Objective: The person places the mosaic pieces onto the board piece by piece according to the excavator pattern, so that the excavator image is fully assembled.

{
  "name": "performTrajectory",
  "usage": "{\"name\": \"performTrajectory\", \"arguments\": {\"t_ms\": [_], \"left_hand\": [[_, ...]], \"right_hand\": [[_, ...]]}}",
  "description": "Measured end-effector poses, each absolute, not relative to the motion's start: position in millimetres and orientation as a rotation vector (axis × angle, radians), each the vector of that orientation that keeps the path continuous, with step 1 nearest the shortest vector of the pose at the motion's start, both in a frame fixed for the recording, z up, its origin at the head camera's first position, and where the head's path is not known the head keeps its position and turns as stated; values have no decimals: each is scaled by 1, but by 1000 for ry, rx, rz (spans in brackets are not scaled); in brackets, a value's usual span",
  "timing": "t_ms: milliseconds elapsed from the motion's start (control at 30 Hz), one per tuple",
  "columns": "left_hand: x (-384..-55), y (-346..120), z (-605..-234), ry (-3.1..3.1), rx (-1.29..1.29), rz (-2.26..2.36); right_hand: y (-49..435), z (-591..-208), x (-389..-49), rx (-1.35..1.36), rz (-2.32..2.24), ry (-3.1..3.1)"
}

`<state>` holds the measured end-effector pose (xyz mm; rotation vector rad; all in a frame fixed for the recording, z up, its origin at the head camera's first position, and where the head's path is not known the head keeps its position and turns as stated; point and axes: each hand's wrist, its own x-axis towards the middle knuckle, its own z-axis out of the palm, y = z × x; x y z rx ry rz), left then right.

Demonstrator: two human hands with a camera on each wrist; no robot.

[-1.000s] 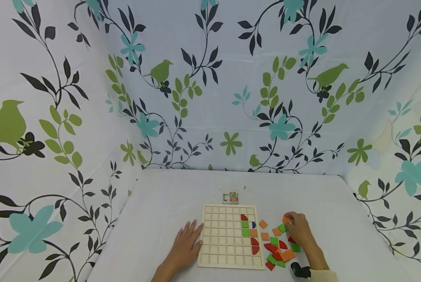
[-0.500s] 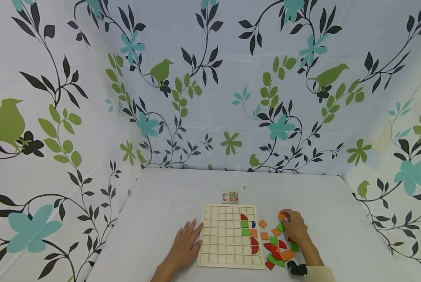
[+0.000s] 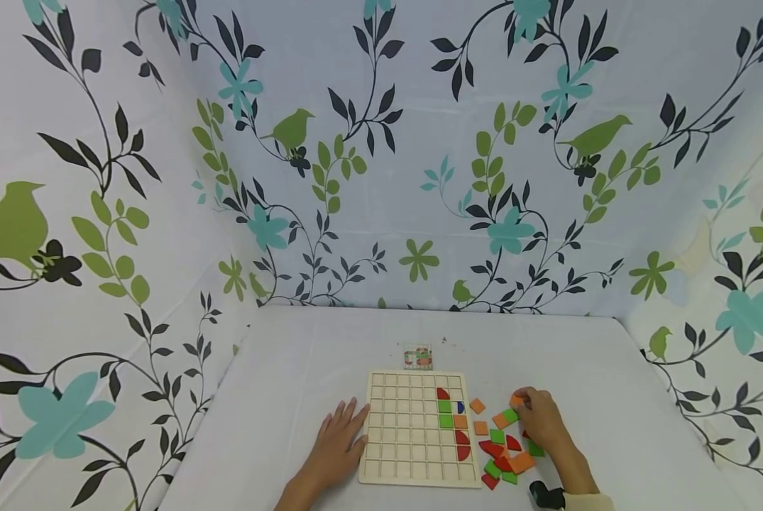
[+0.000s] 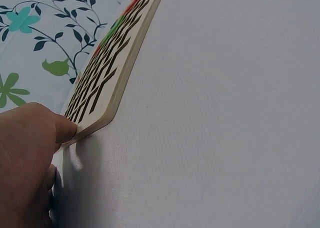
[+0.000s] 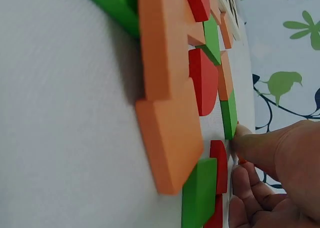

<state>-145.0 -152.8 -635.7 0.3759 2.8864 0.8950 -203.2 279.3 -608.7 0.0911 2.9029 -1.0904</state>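
In the head view a wooden grid board (image 3: 397, 429) lies flat on the white table, with red, green, orange and blue-white pieces in its right-hand cells. My left hand (image 3: 338, 443) rests at the board's left edge, fingers spread; the left wrist view has its thumb (image 4: 65, 129) touching the rim. To the right of the board, my right hand (image 3: 543, 419) pinches a small orange piece (image 3: 517, 399), mostly hidden in the right wrist view. Just below those fingertips lies a green square (image 3: 511, 415), which borders an orange square (image 3: 502, 420).
Loose pieces lie scattered between board and right hand, among them an orange block (image 3: 522, 463), a red piece (image 3: 513, 443) and a green piece (image 3: 536, 448). A small printed pattern card (image 3: 417, 357) sits behind the board. Patterned cloth (image 3: 381, 213) hangs around the table.
The right hand, holding the orange piece, shifted slightly left and then came back right and a little nearer. The left hand and board stay put.
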Motion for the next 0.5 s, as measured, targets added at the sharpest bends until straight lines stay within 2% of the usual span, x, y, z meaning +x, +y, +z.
{"name": "performTrajectory", "arguments": {"t_ms": [233, 500], "left_hand": [[-144, -153, -635, 2883, 385, 904], [-143, -152, -632, 2888, 385, 902]], "right_hand": [[261, -596, -186, 90, -984, 2992], [199, -601, -164, -179, -1011, 2936]]}}
